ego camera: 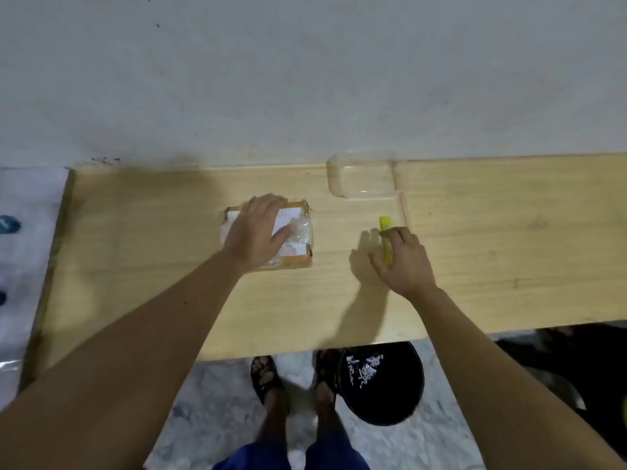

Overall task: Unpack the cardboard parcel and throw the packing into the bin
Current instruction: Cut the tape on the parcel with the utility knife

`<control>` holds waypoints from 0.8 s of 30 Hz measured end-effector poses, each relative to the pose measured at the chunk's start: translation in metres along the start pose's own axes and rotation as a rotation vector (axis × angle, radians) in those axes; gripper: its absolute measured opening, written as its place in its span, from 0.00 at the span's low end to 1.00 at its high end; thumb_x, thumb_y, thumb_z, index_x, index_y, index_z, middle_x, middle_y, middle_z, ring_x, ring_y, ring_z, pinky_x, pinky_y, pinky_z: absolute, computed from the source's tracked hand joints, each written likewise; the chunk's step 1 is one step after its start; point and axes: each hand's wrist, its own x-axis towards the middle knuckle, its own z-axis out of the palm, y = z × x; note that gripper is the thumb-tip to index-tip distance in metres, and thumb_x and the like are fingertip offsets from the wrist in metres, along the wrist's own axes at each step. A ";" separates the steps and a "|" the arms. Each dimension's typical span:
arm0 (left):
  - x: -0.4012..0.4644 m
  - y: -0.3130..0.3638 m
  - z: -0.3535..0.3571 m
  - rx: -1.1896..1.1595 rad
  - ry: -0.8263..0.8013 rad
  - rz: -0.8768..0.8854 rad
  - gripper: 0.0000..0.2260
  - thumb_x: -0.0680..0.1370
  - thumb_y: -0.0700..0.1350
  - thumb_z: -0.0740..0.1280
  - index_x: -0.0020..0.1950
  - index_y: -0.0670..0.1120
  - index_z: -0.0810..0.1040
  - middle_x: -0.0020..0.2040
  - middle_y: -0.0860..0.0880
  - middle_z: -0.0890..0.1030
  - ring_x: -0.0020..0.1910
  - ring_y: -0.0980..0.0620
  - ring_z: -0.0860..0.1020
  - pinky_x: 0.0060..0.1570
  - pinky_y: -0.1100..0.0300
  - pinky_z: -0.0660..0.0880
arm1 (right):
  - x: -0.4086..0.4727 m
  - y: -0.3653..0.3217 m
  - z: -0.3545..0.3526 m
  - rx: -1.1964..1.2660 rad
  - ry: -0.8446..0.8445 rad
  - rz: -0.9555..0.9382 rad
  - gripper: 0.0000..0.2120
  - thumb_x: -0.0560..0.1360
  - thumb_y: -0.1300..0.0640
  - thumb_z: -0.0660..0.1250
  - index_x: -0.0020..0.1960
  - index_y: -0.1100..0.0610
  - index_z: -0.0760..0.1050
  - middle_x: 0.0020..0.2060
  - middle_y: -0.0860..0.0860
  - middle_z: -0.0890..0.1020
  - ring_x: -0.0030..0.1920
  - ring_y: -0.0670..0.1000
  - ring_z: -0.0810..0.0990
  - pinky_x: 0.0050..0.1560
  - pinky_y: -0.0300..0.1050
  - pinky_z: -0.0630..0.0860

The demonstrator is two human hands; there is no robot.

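A small cardboard parcel [298, 239], wrapped in clear tape with a white label on top, lies on the wooden table [169, 266]. My left hand [258, 232] rests flat on its top with straight fingers. To the right, my right hand [403, 262] curls its fingers round a yellow utility knife [385, 225] that lies on the table. A black bin [390, 401] with white scraps inside stands on the floor under the table's near edge.
A clear plastic container [364, 178] sits at the table's far edge against the grey wall. White sheeting [23, 232] with blue objects lies left of the table. My sandalled feet [268, 378] stand on a marble floor beside the bin.
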 end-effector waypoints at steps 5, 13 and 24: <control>0.011 0.006 0.006 -0.011 -0.006 -0.083 0.23 0.82 0.54 0.68 0.71 0.41 0.76 0.67 0.44 0.81 0.66 0.44 0.76 0.72 0.45 0.70 | 0.004 0.023 0.012 0.097 0.031 0.218 0.26 0.76 0.54 0.71 0.71 0.62 0.72 0.67 0.61 0.71 0.62 0.65 0.77 0.60 0.57 0.77; 0.012 -0.002 0.015 0.070 -0.054 -0.118 0.28 0.82 0.62 0.60 0.74 0.44 0.72 0.70 0.44 0.78 0.71 0.44 0.73 0.75 0.48 0.66 | 0.013 0.020 0.033 0.283 -0.012 0.291 0.30 0.77 0.58 0.71 0.76 0.56 0.66 0.62 0.57 0.71 0.55 0.60 0.78 0.54 0.54 0.78; 0.011 -0.001 0.011 0.046 -0.031 -0.116 0.26 0.83 0.59 0.62 0.74 0.43 0.73 0.70 0.44 0.78 0.71 0.44 0.73 0.75 0.50 0.66 | 0.009 -0.046 0.035 0.736 -0.118 0.279 0.26 0.81 0.64 0.62 0.77 0.50 0.65 0.57 0.57 0.80 0.42 0.53 0.82 0.46 0.51 0.81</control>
